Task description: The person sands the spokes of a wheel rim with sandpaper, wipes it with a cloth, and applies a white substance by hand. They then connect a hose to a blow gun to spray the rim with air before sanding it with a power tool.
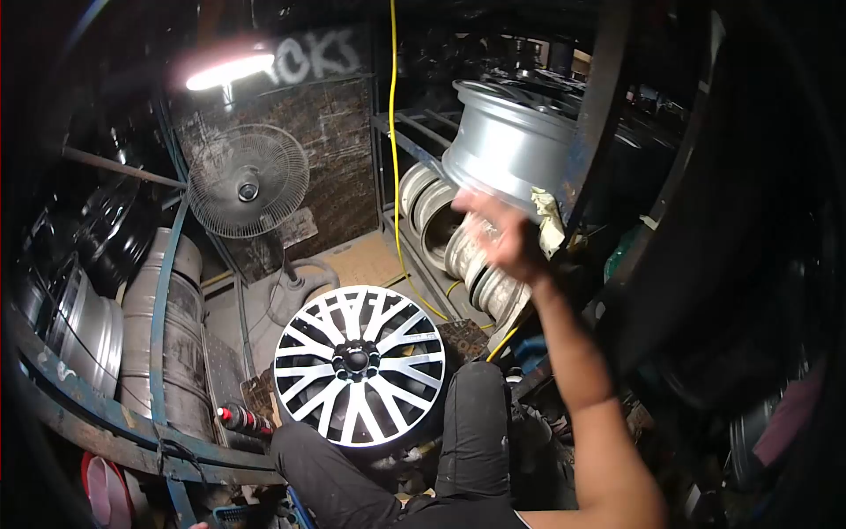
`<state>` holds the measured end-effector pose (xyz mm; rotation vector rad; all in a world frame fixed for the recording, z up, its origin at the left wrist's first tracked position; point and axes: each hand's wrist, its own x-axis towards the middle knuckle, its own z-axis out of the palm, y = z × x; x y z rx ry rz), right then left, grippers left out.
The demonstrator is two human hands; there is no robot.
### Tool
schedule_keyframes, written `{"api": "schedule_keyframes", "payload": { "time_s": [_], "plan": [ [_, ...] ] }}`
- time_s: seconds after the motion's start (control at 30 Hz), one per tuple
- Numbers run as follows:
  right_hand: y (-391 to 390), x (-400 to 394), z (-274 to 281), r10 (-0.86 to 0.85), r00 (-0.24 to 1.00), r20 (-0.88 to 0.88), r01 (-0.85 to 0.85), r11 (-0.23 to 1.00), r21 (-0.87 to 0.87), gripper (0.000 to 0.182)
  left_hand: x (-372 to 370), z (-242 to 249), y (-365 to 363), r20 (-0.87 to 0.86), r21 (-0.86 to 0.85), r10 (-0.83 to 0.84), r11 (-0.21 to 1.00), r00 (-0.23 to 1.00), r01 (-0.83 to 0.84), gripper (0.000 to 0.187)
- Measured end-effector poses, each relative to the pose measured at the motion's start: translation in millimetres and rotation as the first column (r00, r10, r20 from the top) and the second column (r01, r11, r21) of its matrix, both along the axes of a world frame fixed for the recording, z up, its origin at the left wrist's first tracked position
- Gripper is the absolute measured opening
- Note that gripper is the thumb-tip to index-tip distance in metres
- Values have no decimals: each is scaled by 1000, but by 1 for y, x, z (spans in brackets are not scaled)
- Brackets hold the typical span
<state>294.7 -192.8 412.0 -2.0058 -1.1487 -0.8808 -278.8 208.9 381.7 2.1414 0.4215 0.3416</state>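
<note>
My right hand is raised at the right of centre, its outline softened by motion. Its fingers stretch to the upper left, with nothing visible in them. Behind it in this view are a large silver wheel rim on the rack and several dusty rims below. A pale yellow cloth hangs beside the hand. Of my left hand, only a sliver of skin shows at the bottom edge; its fingers are hidden. In front of my knees lies a black and silver multi-spoke alloy wheel, face up.
A dusty pedestal fan stands behind the wheel, under a bright lamp. The yellow cord hangs down to the floor. On the left, a blue metal frame borders stacked rims. A red-capped bottle rests near my knee.
</note>
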Motion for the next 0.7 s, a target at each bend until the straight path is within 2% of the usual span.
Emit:
{"api": "schedule_keyframes", "payload": {
  "time_s": [0.03, 0.07, 0.1, 0.13, 0.17, 0.23, 0.3, 0.37, 0.43, 0.53, 0.63, 0.67, 0.7],
  "plan": [
    [-4, -10, 39, -3, 998, -69, 18, 976, 216, 33, 17, 2, -11, 24, 3, 4, 1000, 1000, -4, 51],
    [-21, 8, 71, -180, 959, 221, 133, 968, 212, 33, 31, 3, -18, 51, 2, 7, 1000, 999, -7, 54],
    [-33, 21, 108, -234, 868, 438, 116, 953, 279, 34, 40, -2, -21, 80, -2, 10, 1000, 997, -10, 57],
    [-46, 30, 138, -358, 774, 522, 145, 903, 405, 38, 33, -22, -3, 55, -59, -18, 998, 998, 21, 67],
    [-57, 37, 165, -479, 661, 578, 151, 839, 523, 43, 42, -24, -10, 55, -108, -11, 994, 998, 17, 68],
    [-77, 56, 219, -592, 556, 583, 96, 743, 663, 49, 49, -25, -20, 91, -163, -31, 986, 995, 45, 68],
    [-141, 143, 279, -694, 641, 328, 161, 539, 827, 54, 45, -25, -26, 48, -134, 28, 991, 998, -21, 64],
    [-170, 158, 302, -771, 633, 78, 399, 411, 819, 52, 36, -29, -29, -1, -107, 104, 989, 995, -104, 59],
    [-185, 149, 312, -837, 547, -32, 578, 349, 738, 50, 34, -23, -34, -6, -74, 101, 992, 995, -102, 59],
    [-184, 130, 331, -891, 455, -5, 648, 327, 688, 47, 29, -18, -43, -52, -70, 137, 988, 989, -140, 60],
    [-172, 102, 362, -917, 380, 119, 624, 349, 699, 46, 14, -59, -22, 115, -71, 192, 980, 975, -184, 48],
    [-166, 92, 371, -919, 355, 168, 610, 364, 704, 45, 12, -67, -16, 175, -41, 230, 973, 957, -226, 61],
    [-159, 81, 379, -914, 341, 219, 588, 389, 709, 45, 14, -68, -12, 300, -23, 198, 979, 933, -201, 60]
  ]
}}
